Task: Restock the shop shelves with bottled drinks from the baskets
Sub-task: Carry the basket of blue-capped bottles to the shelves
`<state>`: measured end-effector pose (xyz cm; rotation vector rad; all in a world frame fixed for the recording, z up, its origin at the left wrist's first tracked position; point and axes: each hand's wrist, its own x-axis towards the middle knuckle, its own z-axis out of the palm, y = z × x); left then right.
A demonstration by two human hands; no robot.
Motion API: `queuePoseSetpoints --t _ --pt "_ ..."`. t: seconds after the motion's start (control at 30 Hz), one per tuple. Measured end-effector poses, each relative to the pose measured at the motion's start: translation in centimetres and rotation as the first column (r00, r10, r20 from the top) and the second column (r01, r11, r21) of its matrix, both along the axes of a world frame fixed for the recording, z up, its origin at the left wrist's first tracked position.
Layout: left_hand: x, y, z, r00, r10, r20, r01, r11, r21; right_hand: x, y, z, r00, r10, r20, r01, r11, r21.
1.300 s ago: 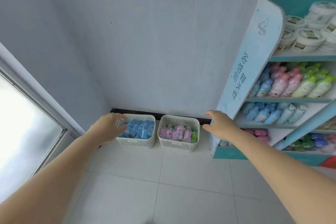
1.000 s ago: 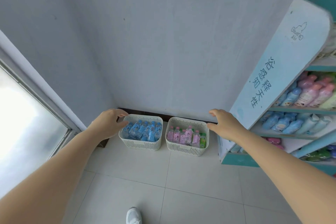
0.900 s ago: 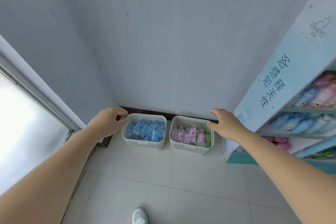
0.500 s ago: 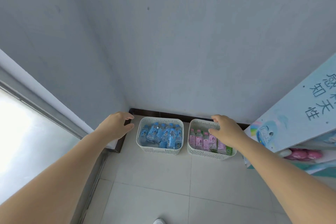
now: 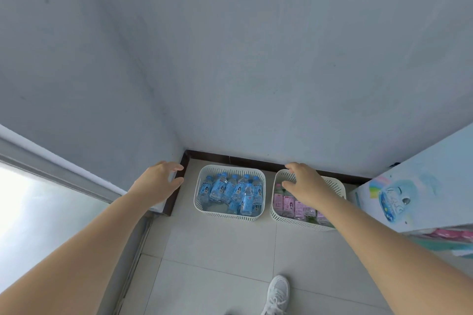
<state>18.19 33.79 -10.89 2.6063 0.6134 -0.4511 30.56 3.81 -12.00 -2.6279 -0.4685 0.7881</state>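
Your right hand [image 5: 305,186] hovers spread and empty over the pink-bottle basket [image 5: 335,228]. Just left of that basket sits the blue-bottle basket [image 5: 202,206]; your left hand [image 5: 158,181], farther left, grips nothing.

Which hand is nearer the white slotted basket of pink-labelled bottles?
Right. The right hand is over that white slotted basket; the left hand is beyond the blue-bottle basket.

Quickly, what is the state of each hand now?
Left hand: open, holding nothing.
Right hand: open over the basket of pink bottles, holding nothing.
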Motion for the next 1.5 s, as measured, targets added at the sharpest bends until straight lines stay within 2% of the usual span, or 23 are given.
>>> queuePoseSetpoints --t 0.17,0.33,0.53,0.77,0.97,1.17,1.27,1.33,1.4,1.5 --pt "3.3 -0.1 -2.6 0.998 0.059 0.008 -0.059 0.998 -0.023 4.2 0.6 -3.2 0.999 0.031 -0.032 -0.031 0.999 -0.007" --pt "5.8 0.6 -9.0 0.994 0.112 0.000 -0.112 0.993 -0.035 7.7 2.4 -10.1 0.998 0.018 -0.054 -0.019 1.000 -0.016" --pt "8.2 3.1 -23.0 0.983 0.181 -0.040 -0.184 0.980 -0.080 9.5 4.9 -24.1 0.993 -0.068 -0.095 0.065 0.997 -0.027" --pt "10.3 5.8 -41.4 0.951 0.301 -0.069 -0.307 0.946 -0.102 10.2 7.2 -40.6 0.934 -0.287 -0.214 0.291 0.957 -0.015" --pt "11.4 6.8 -51.5 0.934 0.357 -0.022 -0.357 0.933 -0.044 10.9 7.7 -51.5 0.932 -0.341 -0.128 0.352 0.933 0.080" --pt "12.3 7.5 -57.3 0.878 0.475 -0.056 -0.478 0.876 -0.060 10.8 8.1 -56.5 0.848 -0.497 -0.185 0.521 0.845 0.116" --pt "12.3 8.4 -59.3 0.857 0.510 -0.081 -0.515 0.852 -0.088 10.3 7.8 -58.0 0.779 -0.554 -0.295 0.606 0.785 0.125" --pt "12.2 9.1 -60.3 0.841 0.538 -0.063 -0.542 0.833 -0.111 10.0 7.5 -58.7 0.708 -0.595 -0.379 0.683 0.713 0.158" --pt "12.2 10.1 -61.3 0.810 0.583 -0.058 -0.581 0.785 -0.214 9.9 7.5 -59.3 0.646 -0.620 -0.446 0.745 0.640 0.189" --pt "12.0 11.1 -62.5 0.726 0.681 -0.092 -0.640 0.621 -0.452 10.1 7.6 -60.1 0.563 -0.649 -0.511 0.813 0.546 0.202"
